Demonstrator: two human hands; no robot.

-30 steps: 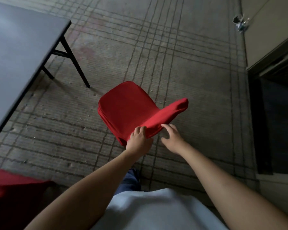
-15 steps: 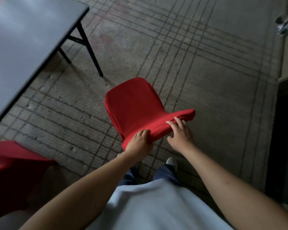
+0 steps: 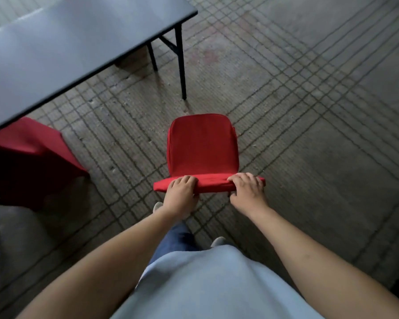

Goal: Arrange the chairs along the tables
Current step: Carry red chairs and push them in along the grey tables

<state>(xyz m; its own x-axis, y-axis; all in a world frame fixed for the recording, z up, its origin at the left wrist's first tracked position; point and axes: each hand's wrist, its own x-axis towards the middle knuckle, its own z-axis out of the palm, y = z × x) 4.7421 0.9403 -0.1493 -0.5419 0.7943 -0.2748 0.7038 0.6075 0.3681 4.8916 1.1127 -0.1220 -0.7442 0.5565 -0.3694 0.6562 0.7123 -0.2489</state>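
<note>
A red fabric-covered chair (image 3: 202,146) stands on the floor in front of me, its seat pointing away from me. My left hand (image 3: 181,195) grips the left part of the backrest's top edge, fingers curled over it. My right hand (image 3: 248,192) grips the right end of the same edge. A dark grey table (image 3: 62,40) with black folding legs fills the upper left; its near corner leg lands just beyond the chair. A second red chair (image 3: 25,157) sits at the left, partly tucked under the table's edge.
The floor is a grey carpet with a grid of dark lines (image 3: 309,111), open to the right of the chair. My legs and shoes (image 3: 158,207) are directly behind the chair. The chair's legs are hidden beneath its seat.
The chair has turned from an angle to face squarely away from me, nearer the table's end. My right hand went from touching the backrest to gripping it. The view swung left.
</note>
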